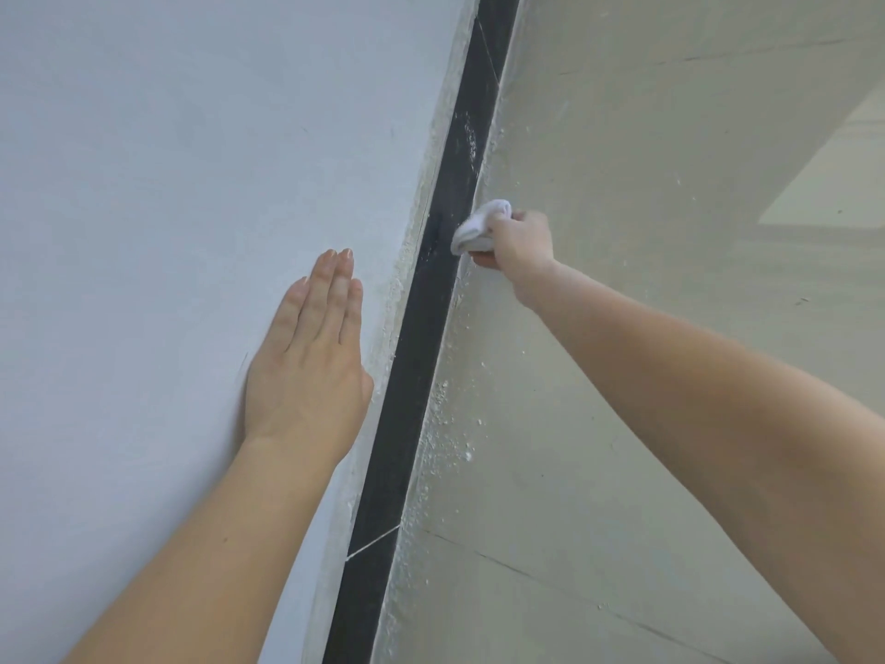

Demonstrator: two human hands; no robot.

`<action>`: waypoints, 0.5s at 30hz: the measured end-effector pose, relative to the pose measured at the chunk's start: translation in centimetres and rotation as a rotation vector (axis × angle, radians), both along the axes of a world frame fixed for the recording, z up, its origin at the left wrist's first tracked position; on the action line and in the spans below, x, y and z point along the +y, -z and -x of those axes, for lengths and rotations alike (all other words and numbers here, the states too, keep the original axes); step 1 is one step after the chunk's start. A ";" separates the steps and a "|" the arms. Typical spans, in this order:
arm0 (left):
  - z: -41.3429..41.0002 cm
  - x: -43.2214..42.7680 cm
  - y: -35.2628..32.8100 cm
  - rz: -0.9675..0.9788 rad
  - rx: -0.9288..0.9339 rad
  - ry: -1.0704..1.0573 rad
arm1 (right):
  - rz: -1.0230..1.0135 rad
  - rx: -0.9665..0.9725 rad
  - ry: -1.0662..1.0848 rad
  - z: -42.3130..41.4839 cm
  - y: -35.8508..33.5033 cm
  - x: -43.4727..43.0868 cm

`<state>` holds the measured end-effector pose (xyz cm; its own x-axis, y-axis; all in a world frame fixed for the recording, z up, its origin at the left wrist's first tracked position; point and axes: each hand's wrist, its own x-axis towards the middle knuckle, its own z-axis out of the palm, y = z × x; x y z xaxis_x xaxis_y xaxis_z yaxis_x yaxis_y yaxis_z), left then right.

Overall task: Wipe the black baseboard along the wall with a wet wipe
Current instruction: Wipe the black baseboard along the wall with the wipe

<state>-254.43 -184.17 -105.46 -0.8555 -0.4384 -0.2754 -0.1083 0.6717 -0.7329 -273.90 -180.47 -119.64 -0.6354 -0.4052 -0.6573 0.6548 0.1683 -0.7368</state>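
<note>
A black baseboard (412, 376) runs as a slanted strip from the bottom middle to the top right, between a pale wall and the floor. My right hand (519, 244) grips a bunched white wet wipe (476, 225) and holds it against the baseboard's floor-side edge. My left hand (311, 352) lies flat on the wall, fingers straight and together, just left of the strip. White dusty smears mark the baseboard above the wipe; the stretch below it looks darker.
The pale blue-white wall (167, 160) fills the left side. The light tiled floor (646, 184) fills the right, with white specks and crumbs along the baseboard's foot. A thin white joint line (373, 543) crosses the strip low down.
</note>
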 end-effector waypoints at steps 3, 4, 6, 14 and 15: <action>0.0 0.0 0.1 0.000 0.014 0.007 | 0.025 0.015 -0.165 -2.7 0.1 3.0; 0.0 0.0 0.1 0.005 0.019 0.011 | 0.037 -0.019 -0.297 -4.3 0.3 3.8; 0.0 0.0 0.2 0.006 0.038 0.023 | 0.035 -0.170 -0.583 -7.6 0.5 5.1; 0.2 0.1 0.0 -0.030 0.073 -0.016 | 0.330 -0.555 -0.732 -10.4 -2.4 3.3; 0.2 0.1 0.0 -0.032 0.067 -0.019 | 0.314 -0.519 -0.676 -9.3 -2.7 2.7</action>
<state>-254.59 -184.12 -105.49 -0.8640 -0.4468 -0.2320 -0.1692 0.6917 -0.7021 -264.61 -177.72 -116.97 0.1478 -0.7933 -0.5907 0.7520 0.4780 -0.4538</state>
